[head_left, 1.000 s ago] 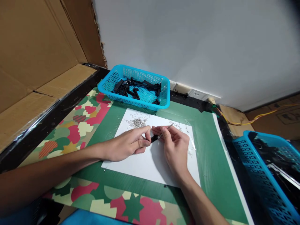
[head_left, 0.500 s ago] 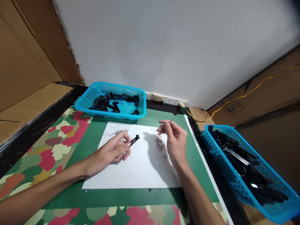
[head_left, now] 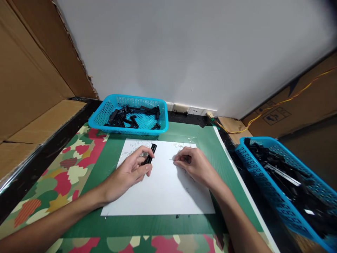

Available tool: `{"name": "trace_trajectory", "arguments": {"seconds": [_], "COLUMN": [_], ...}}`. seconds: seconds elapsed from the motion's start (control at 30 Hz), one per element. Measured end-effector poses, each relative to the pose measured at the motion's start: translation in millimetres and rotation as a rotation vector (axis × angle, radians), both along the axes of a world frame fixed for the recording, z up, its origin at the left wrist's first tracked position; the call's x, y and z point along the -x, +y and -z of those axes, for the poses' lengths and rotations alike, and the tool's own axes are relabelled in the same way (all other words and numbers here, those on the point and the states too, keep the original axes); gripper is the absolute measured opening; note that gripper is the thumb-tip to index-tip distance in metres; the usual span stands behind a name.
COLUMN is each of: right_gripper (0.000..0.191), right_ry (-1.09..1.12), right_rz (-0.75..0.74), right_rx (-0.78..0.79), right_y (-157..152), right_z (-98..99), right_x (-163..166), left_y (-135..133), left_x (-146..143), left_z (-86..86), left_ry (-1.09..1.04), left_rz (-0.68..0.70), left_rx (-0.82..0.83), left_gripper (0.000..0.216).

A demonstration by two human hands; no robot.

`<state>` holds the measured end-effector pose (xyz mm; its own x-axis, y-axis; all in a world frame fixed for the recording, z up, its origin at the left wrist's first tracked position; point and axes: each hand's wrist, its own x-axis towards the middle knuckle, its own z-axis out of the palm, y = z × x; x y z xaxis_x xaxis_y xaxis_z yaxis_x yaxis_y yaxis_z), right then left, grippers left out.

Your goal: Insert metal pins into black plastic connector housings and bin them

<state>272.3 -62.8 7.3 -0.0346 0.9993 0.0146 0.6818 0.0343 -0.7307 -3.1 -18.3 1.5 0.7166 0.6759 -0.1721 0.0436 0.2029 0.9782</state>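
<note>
My left hand (head_left: pixel 130 170) is closed around a narrow black plastic part (head_left: pixel 151 153), which stands up between the thumb and fingers over the white paper sheet (head_left: pixel 158 198). To the right, my right hand (head_left: pixel 198 165) pinches a thin, pointed metal tool (head_left: pixel 179 155); its tip points left toward the black part, with a gap between them. Small thin metal bits (head_left: pixel 134 144) lie scattered on the paper behind my left hand. More of these bits lie around and partly beneath my right hand, which hides many of them.
A blue basket (head_left: pixel 128 131) with several black parts stands behind the paper. Another blue basket (head_left: pixel 279 207), fuller with black parts, is at the right. A green mat (head_left: pixel 89 221) lies under the paper. Wall sockets (head_left: pixel 195 111) and a yellow cable (head_left: pixel 250 123) are at the back.
My right hand has lowered and turned, its tool now pointing left instead of up. The black part in my left hand is tilted more upright. The view has shifted slightly.
</note>
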Motion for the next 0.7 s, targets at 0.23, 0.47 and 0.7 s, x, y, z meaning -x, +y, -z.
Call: {"name": "trace_trajectory", "arguments": {"seconds": [0.23,0.47,0.7], "right_gripper": [0.016,0.018,0.025], "right_ry": [-0.069,0.352,0.600], "right_rz": [-0.070,-0.033,-0.060], "right_rx": [-0.047,0.019,0.025], "right_y": [-1,-6,-14], "right_z": [2.0,-8.9,-12.6], "right_x": [4,23,64], "left_y": [1,-1,-7], "left_x": [0,-1,-3], "left_z": [1.2,-2.3,2.6], "left_ry": [0.064,0.127,0.051], "left_rz": [0.017,0.008,-0.004], "left_rx": [-0.086,-0.190,-0.175], "left_gripper": [0.027,0.031,0.037]}}
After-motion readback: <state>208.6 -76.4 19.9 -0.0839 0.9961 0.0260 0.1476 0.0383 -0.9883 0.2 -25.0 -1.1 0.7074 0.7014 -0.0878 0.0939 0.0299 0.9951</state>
